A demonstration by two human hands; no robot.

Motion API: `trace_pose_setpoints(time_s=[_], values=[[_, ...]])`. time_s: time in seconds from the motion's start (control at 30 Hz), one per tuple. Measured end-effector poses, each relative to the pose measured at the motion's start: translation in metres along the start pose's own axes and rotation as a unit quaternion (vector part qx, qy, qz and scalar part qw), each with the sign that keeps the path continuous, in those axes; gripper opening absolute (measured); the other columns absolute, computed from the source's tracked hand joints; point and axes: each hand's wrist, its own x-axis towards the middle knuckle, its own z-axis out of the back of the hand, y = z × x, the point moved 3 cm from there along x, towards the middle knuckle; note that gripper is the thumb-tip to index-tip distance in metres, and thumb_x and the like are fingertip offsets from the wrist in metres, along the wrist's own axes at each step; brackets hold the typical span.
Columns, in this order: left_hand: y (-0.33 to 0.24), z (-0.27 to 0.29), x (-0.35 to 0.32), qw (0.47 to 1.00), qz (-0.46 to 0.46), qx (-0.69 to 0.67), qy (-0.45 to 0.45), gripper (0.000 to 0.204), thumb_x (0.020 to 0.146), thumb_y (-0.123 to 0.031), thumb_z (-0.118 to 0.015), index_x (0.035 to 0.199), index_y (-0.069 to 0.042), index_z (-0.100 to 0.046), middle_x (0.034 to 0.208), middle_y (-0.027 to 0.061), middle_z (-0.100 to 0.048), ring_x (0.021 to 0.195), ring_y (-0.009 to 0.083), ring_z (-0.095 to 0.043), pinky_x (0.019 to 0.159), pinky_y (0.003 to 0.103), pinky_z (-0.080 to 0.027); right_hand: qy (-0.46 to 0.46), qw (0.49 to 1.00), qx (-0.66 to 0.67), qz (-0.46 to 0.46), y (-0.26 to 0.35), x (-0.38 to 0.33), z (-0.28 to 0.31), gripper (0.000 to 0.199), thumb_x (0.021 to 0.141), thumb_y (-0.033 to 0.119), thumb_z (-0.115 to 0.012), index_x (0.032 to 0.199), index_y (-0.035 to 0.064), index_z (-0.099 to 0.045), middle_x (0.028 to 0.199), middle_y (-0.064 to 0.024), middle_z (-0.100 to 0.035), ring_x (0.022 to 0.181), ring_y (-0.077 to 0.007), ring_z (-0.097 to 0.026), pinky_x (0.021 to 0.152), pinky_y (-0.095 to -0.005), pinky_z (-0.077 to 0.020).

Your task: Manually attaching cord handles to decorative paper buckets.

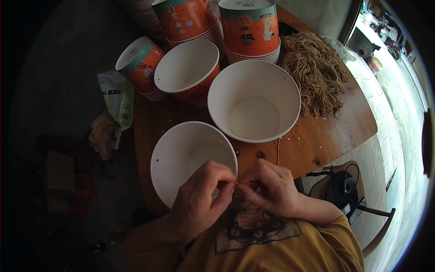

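A single head-worn fisheye camera looks steeply down over the wearer's chest onto a wooden worktop (326,136). The view is close: the left hand (201,197) and right hand (272,188) meet just below centre, forearms entering from the lower edge. The worktop runs away toward the top of the frame, the floor showing at both sides. Straight edges bow near the dark circular rim. There is no second view.
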Motion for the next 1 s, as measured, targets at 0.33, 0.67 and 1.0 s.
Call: trace_pose_setpoints(time_s=[0.33,0.67,1.0], values=[[0.007,0.003,0.0,0.977,0.155,-0.143,0.042,0.02,0.089,-0.001,-0.058,0.106,-0.001,-0.049,0.087,0.0082,-0.061,0.082,0.0153,-0.063,0.072,0.029,-0.052,-0.019,0.996,0.062,-0.061,-0.003,-0.001,0.0,0.014,0.08,0.0,-0.065,0.091,0.0033,-0.058,0.079,-0.0052,-0.057,0.059,-0.0145,-0.058,0.051,-0.0269,-0.0463],[0.014,0.003,0.001,0.914,0.278,-0.285,0.073,0.022,0.092,-0.004,-0.056,0.112,-0.003,-0.046,0.097,0.005,-0.055,0.091,0.0096,-0.055,0.081,0.026,-0.048,-0.057,0.996,-0.046,0.042,-0.004,-0.002,-0.005,0.024,0.074,0.002,-0.069,0.096,0.0074,-0.059,0.07,-0.0028,-0.05,0.053,-0.016,-0.053,0.044,-0.0304,-0.044],[0.012,0.003,0.004,0.947,0.232,-0.205,0.083,0.017,0.092,-0.003,-0.056,0.105,-0.002,-0.047,0.09,0.007,-0.058,0.084,0.0131,-0.059,0.075,0.028,-0.05,-0.013,0.997,0.064,-0.048,-0.006,-0.002,-0.002,0.015,0.08,0.003,-0.066,0.092,0.0051,-0.057,0.076,-0.0035,-0.057,0.061,-0.0113,-0.058,0.05,-0.0251,-0.0463]])
